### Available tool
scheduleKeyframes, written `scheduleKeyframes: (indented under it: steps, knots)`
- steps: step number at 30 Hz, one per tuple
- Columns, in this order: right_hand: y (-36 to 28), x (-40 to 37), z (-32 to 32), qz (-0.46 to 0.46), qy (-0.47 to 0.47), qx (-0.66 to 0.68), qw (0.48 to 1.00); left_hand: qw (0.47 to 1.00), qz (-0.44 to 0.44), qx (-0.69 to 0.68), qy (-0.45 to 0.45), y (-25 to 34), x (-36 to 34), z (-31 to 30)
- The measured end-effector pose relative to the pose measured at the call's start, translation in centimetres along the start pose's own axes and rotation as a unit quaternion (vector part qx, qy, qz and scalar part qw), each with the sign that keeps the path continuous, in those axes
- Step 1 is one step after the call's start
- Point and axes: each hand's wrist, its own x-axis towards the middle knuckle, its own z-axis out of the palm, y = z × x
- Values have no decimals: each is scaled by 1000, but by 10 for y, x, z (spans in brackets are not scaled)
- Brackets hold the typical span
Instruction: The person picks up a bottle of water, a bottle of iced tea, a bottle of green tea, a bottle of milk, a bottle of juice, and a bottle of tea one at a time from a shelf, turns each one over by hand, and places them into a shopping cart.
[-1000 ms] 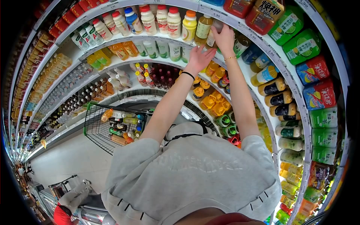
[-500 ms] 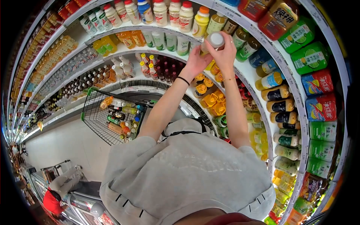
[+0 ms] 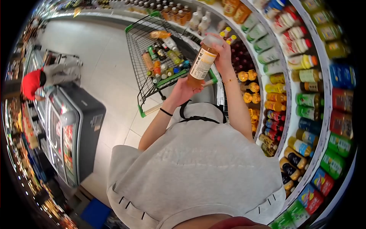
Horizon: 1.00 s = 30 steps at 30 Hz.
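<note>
A drink bottle [image 3: 203,63] with amber liquid, a white and orange label and a whitish cap is held tilted in front of me. My right hand [image 3: 223,53] is closed around its upper part, just below the cap. At the bottom end, my left hand [image 3: 185,92] grips the base, with its fingers curled under. Behind the bottle stands a shopping cart [image 3: 142,21] with a black wire basket and green trim. Several bottles, among them an orange one [image 3: 160,34], lie inside it.
Curved shelves of drinks run along the right, with green bottles [image 3: 307,100] and yellow bottles [image 3: 275,87]. At left stands a grey chest freezer [image 3: 87,110]. A person in a red top [image 3: 32,84] is beside it. Pale floor tiles [image 3: 114,84] lie between freezer and cart.
My view has turned left, away from the shelves towards the cart. The bottle has come away from the shelf front, and its label now shows. Both hands stay on it.
</note>
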Motion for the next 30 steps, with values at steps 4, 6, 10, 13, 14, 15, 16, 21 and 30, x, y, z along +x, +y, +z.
scheduleKeyframes:
  steps: [4, 6, 10, 13, 14, 15, 16, 21, 30]
  knots:
    - [60, 4, 65, 99, -71, 72, 990, 995, 85, -36, 48, 3, -72, 1]
    - [80, 0, 90, 156, -93, 94, 979, 987, 124, -7, 104, -1, -90, 9]
    - [106, -9, 128, 256, -70, 73, 961, 937, 177, 122, 277, -10, -106, 15]
    - [137, -7, 125, 245, -112, 13, 963, 836, 191, 300, 418, -1, -110, 35]
    - [147, -4, 124, 255, -132, -12, 958, 806, 202, 325, 452, 2, -112, 41]
    - [148, -6, 131, 256, -131, -12, 958, 774, 212, 349, 484, 3, -112, 44]
    - [146, -10, 143, 300, -114, 1, 947, 764, 213, 350, 498, 4, -116, 42]
    - [141, -20, 176, 375, -117, 114, 913, 825, 239, 259, 441, 0, -143, 20]
    - [113, -16, 186, 333, -150, 208, 907, 943, 218, 56, 246, 12, -142, 29]
